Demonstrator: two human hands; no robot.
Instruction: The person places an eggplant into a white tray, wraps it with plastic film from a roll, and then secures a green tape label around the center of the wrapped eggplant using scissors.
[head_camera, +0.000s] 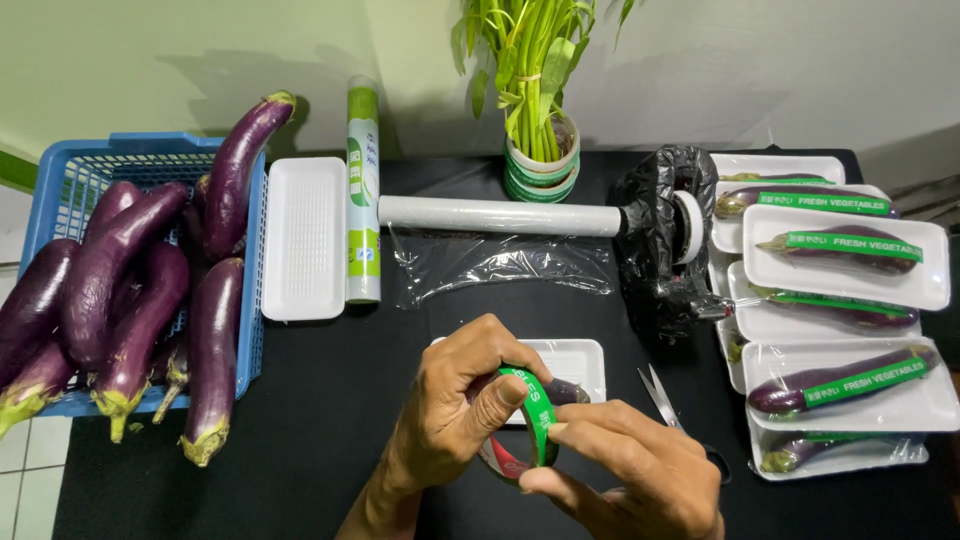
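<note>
View from above a black worktop (330, 400). At the lower centre, the left hand (455, 410) holds a roll of green tape (535, 420), its grip closed around the roll with the thumb pressed on the outer band. The right hand (630, 475) meets it from the right, its fingertips pinched narrow on the edge of the roll, seemingly at the loose tape end, though that end is too small to make out. The roll is held just above a white foam tray (575, 362) carrying a wrapped aubergine (566, 391), mostly hidden behind the hands. A pair of scissors (662, 398) lies on the worktop just right of this tray. Behind the tray, a roll of clear cling film (500, 215) lies crosswise, with a sheet (500, 265) drawn out toward the viewer. To its left stand an empty white tray (304, 238) and a boxed film roll (362, 190) with green markings. At the far left, a blue basket (70, 175) holds many unwrapped purple aubergines (130, 290). At the right, a stack of finished trays (850, 300), each holding 1 aubergine under film with a green tape band, lies beside a black plastic bag (655, 240). A bunch of green stems (535, 70) stands at the rear centre.
</note>
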